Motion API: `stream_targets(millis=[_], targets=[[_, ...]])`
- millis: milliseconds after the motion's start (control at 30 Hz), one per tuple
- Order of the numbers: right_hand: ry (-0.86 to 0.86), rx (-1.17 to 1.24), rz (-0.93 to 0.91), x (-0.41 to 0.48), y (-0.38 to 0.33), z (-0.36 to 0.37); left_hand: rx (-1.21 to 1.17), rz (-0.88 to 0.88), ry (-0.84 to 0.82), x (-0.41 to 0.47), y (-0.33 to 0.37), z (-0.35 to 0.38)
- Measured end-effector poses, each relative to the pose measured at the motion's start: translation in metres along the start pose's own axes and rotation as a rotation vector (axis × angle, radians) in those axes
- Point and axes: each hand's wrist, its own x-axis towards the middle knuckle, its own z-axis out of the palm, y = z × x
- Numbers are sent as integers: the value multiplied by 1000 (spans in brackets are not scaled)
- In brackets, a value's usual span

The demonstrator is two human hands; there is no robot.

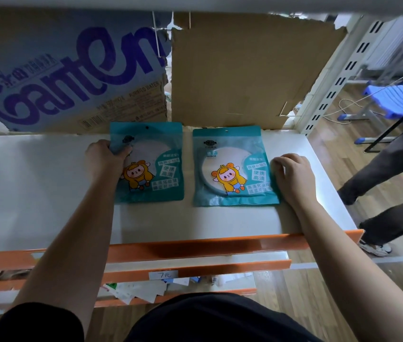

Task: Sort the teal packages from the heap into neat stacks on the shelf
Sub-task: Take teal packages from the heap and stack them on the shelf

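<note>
Teal packages [235, 166] between left hand [104, 156], right hand [294, 176]

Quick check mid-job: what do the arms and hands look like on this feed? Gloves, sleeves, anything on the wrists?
The left hand and right hand are bare: no gloves, rings or watch show. Both forearms are uncovered. A black short sleeve covers the left upper arm; the right arm shows no sleeve in frame.

We wear a black top [220, 317], seen below the orange shelf edge [195, 245], with a black short sleeve [30, 322] lower left of that edge. Past the edge, our forearms, left hand [104, 156] and right hand [294, 176] are uncovered.
</note>
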Motion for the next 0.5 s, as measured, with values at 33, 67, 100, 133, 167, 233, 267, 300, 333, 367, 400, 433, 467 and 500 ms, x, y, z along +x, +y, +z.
stream_targets(millis=[33,67,100,133,167,233,267,300,333,367,400,433,467,500], targets=[[0,5,0,0,0,0,15,-1,2,1,0,0],[0,8,0,0,1,0,27,-3,1,3,0,0],[-1,11,2,0,2,0,37,-6,-2,3,0,0],[-3,18,7,0,2,1,51,-10,-6,4,-2,0],[-2,30,20,0,1,0,65,-16,-15,4,-2,0],[2,63,55,0,0,-1,91,-24,-28,3,-4,0],[1,81,70,1,1,-2,103,-22,-30,3,-5,0],[-8,97,83,2,1,-3,116,-14,-31,0,-4,-2],[-22,110,91,3,0,-5,133,4,-31,-3,-4,-3],[-39,119,93,4,-1,-6,150,22,-31,-7,-3,-4],[-53,127,88,5,-4,-7,166,41,-31,-11,-3,-6],[-67,137,86,7,-8,-8,185,56,-31,-17,-2,-8],[-77,149,77,8,-14,-9,206,76,-31,-22,-3,-10],[-86,160,60,9,-22,-9,233,96,-28,-27,-4,-13]])
